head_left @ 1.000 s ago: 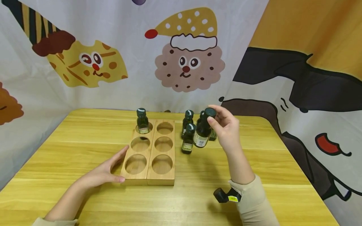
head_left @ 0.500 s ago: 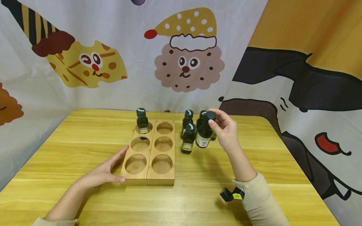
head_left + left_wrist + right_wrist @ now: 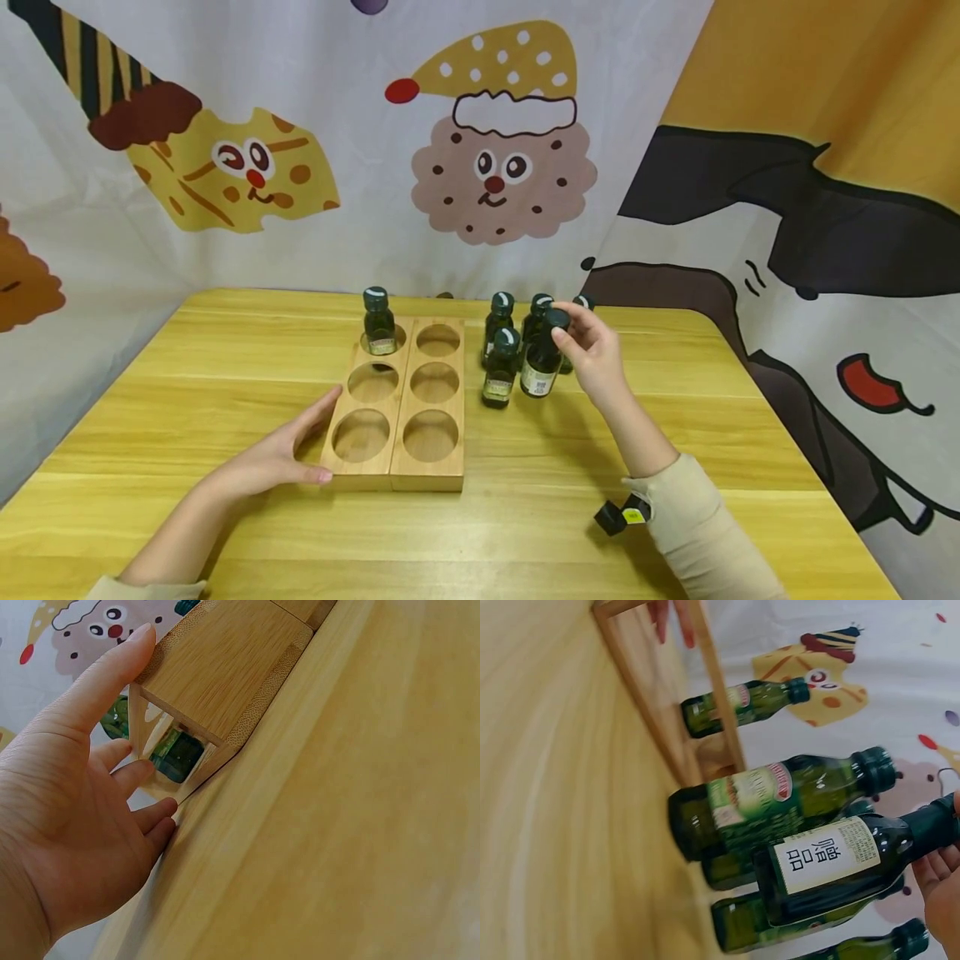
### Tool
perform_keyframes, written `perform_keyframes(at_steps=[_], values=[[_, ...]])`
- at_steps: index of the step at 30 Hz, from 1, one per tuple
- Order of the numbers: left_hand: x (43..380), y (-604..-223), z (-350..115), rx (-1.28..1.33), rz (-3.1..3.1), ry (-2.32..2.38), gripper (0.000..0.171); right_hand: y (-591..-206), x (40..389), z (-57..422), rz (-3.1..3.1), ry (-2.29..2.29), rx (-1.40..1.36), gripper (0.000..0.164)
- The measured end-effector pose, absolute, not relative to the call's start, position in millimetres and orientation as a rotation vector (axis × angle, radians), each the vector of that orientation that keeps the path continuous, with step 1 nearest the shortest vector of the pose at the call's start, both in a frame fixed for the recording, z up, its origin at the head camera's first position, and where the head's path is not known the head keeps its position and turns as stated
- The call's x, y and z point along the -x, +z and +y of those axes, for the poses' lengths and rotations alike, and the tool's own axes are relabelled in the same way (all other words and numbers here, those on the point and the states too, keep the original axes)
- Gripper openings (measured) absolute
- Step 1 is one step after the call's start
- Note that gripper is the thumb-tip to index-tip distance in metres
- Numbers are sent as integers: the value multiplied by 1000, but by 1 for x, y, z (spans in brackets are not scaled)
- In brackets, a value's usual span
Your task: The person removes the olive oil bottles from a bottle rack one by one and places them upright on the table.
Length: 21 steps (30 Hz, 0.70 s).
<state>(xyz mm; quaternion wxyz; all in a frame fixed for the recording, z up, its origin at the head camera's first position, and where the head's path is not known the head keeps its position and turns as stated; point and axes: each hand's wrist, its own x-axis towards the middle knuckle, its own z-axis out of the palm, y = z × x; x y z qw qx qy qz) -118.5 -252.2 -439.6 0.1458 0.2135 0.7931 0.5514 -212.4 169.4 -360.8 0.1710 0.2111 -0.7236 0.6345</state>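
Observation:
My right hand (image 3: 594, 354) pinches a dark green glass bottle (image 3: 542, 362) at its cap, between thumb and fingers. The bottle tilts slightly, its pale label facing me; whether its base touches the table I cannot tell. In the right wrist view this bottle (image 3: 825, 862) shows printed characters on a white label. Close around it stand several similar green bottles (image 3: 501, 371). My left hand (image 3: 277, 450) rests along the left side of a wooden rack (image 3: 397, 479), fingers spread and thumb at the front corner. One green bottle (image 3: 380, 325) stands in the rack's far left hole.
Light wooden table (image 3: 225, 533) beneath everything. A printed cartoon curtain (image 3: 337, 250) hangs right behind its far edge. A small black device with a yellow label (image 3: 622, 517) sits at my right wrist, above the table.
My right hand has lowered the bottle slightly, and a cap behind the hand has come into view. The left hand and the rack have stayed put.

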Motion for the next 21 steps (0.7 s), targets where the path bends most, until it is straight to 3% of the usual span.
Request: perform_keyframes(at_steps=[21], values=[[120, -443, -253, -632, 2253, 1633, 106, -364, 201, 167, -2201, 1750, -579, 30]])
